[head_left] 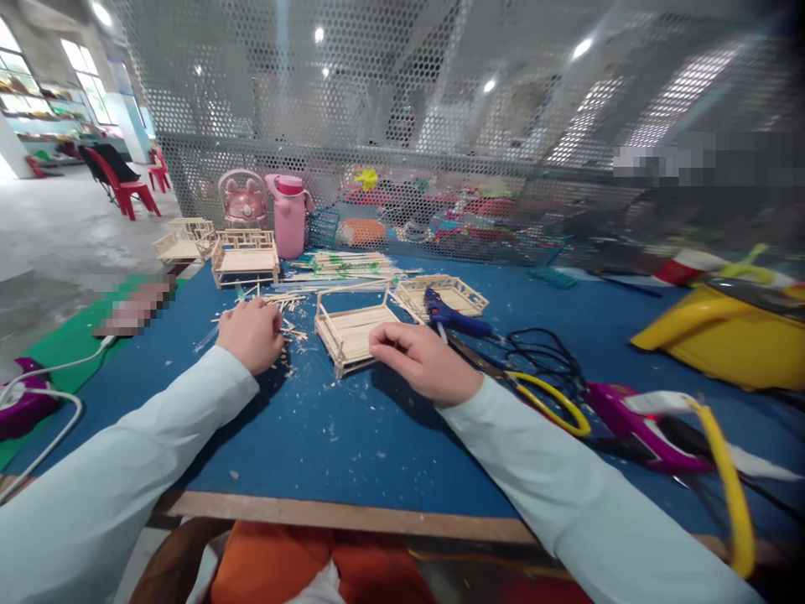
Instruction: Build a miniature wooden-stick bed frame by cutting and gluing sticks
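Observation:
A small wooden stick frame (355, 330) with a slatted base and low rails stands mid-table. My right hand (424, 361) is at its right side, thumb and fingers pinched together; what they hold, if anything, is too small to tell. Left of the frame, my left hand (251, 335) rests over loose wooden sticks (290, 312), its fingers curled, and whatever lies under them is hidden. Behind my right hand, a blue glue gun (456, 317) lies against a second stick frame (465, 294).
Scissors with yellow handles (553, 403), black cable and a purple tool (647, 428) lie right. Two more stick frames (245, 260), a pink bottle (290, 220) and stick bundles (345, 265) stand behind. A perforated metal screen (377, 101) closes off the back.

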A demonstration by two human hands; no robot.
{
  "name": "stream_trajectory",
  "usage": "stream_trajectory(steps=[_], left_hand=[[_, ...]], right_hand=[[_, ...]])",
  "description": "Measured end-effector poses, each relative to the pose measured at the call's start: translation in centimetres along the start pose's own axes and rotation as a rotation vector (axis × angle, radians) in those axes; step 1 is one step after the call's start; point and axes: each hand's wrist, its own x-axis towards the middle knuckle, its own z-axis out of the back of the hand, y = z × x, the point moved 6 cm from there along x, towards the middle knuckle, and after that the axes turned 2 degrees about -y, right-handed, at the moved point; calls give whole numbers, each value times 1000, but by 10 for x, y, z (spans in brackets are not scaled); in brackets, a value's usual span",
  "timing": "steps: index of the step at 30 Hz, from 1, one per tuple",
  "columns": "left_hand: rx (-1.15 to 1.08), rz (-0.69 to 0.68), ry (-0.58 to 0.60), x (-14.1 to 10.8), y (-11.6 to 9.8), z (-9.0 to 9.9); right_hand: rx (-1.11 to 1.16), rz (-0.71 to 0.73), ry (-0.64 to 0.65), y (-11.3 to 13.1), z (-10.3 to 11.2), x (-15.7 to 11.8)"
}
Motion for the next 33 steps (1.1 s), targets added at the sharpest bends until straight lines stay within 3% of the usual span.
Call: stream_trajectory(steps=[3, 5, 9, 13, 18, 22, 29, 33], left_hand=[[-257, -17, -22, 0, -5, -1], [-558, 67, 135, -3, -11, -12], [-1078, 357, 512, -20, -32, -40], [-1220, 423, 631, -26, -48, -52], [-1233, 435, 575, -22, -50, -56], [-1190, 420, 568, -20, -52, -57], [-1089, 335, 507, -17, -50, -57], [-965, 229, 427, -13, -49, -50]], right_hand=[[110, -69, 264, -2, -5, -14], [141, -146, 365, -3, -11, -21], [297, -427, 377, -13, -28, -24], [568, -740, 323, -25, -47, -27], [969, -973, 162, -30, -58, -28], [1224, -1044, -7, -29, -59, -26], [1198, -1055, -22, -29, -61, -25], [1053, -1000, 48, -26, -62, -26]])
